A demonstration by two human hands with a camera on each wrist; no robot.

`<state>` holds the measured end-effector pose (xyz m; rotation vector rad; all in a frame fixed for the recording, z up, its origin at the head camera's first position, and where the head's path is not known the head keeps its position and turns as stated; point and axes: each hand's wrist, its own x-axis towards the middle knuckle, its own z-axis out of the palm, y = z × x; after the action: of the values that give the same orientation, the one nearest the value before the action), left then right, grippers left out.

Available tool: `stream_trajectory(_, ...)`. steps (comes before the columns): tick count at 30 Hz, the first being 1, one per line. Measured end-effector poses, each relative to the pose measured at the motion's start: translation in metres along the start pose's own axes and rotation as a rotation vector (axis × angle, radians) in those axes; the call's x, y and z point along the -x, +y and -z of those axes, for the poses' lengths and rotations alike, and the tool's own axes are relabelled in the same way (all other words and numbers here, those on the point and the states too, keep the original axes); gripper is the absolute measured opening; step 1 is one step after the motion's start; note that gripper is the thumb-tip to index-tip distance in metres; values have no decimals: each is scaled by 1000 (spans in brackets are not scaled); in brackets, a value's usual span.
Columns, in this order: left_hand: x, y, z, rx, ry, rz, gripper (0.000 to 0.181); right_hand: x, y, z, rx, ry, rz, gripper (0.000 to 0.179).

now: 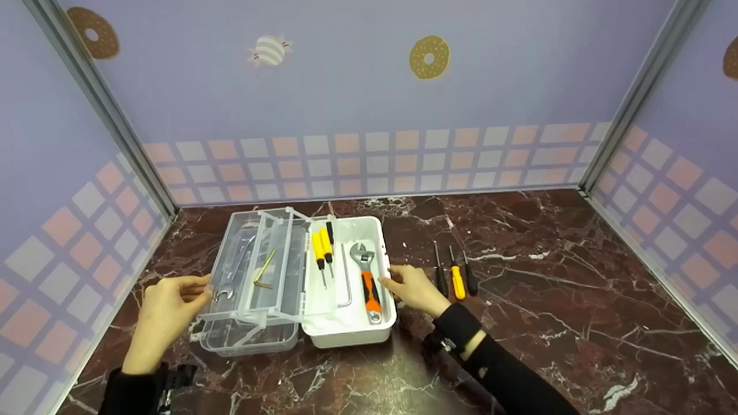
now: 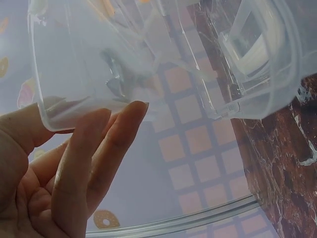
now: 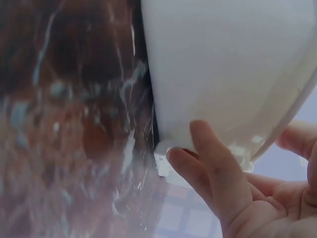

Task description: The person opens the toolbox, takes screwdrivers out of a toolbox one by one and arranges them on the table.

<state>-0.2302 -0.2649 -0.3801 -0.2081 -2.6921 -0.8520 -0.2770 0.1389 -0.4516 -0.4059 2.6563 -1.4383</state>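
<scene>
My left hand (image 1: 164,311) pinches the left edge of a clear plastic tray (image 2: 74,59), which is joined to a white toolbox (image 1: 351,337) and raised over its clear lid (image 1: 251,344). In the tray lie a wrench (image 1: 225,295) and a brass-coloured L-shaped piece (image 1: 264,268). My right hand (image 1: 416,288) grips the toolbox's right wall, thumb at the rim and fingers against the outside (image 3: 218,173). Inside the white base are an adjustable wrench (image 1: 369,282) with an orange and black handle, an L-shaped hex key (image 1: 347,282) and yellow-handled screwdrivers (image 1: 323,245).
Right of the toolbox, a yellow-handled screwdriver (image 1: 457,281) lies between two black-handled screwdrivers (image 1: 441,279) on the dark red marbled tabletop (image 1: 536,300). Patterned panels (image 1: 369,98) with metal corner posts enclose the back and sides.
</scene>
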Motion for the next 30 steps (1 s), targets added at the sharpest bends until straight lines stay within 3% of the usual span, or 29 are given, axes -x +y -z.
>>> stream_trajectory(5,0,0,0,1,-38,-19,29,1,-8,5,252,69,67,31)
stream_trajectory(8,0,-1,0,4,-43,-21,29,0,-23,13,466,156,90,28)
stream_trajectory(11,1,-1,0,3,-35,-21,29,-6,-42,22,590,186,165,23)
stream_trajectory(16,0,-1,0,5,-25,-21,28,-28,-76,31,706,66,450,20)
stream_trajectory(20,-1,-2,0,6,-31,-27,28,-45,-95,26,767,-9,607,22)
stream_trajectory(25,0,-4,-1,-3,-27,-33,28,-64,-104,6,860,-55,737,19)
stream_trajectory(30,-1,-5,0,-4,-30,-22,28,-80,-101,-17,874,-124,776,15)
